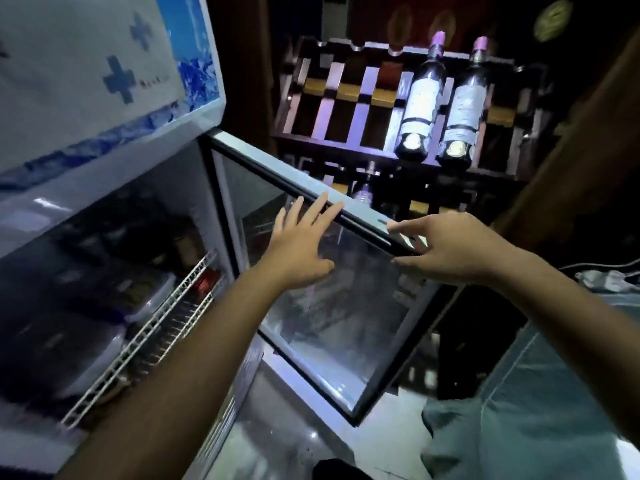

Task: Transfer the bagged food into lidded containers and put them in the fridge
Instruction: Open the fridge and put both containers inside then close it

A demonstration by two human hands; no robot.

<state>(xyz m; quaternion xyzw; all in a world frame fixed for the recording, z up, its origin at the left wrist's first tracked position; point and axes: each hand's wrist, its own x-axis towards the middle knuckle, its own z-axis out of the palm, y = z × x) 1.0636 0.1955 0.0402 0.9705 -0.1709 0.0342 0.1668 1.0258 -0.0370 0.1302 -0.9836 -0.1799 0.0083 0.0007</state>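
Fridge [114,188] door [332,306] ajar, hands [301,247] at edge

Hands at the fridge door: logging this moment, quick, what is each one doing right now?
Left hand: open, fingers straight, flat against the glass of the fridge door.
Right hand: open, fingers spread, fingertips at the door's top edge, gripping nothing.

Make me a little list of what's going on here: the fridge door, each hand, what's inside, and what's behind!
fridge door: open, glass pane
left hand: fingers straight, flat on the glass
right hand: fingers spread at the door's edge
inside: lidded containers on a wire shelf
behind: two wine bottles lying in a wooden rack
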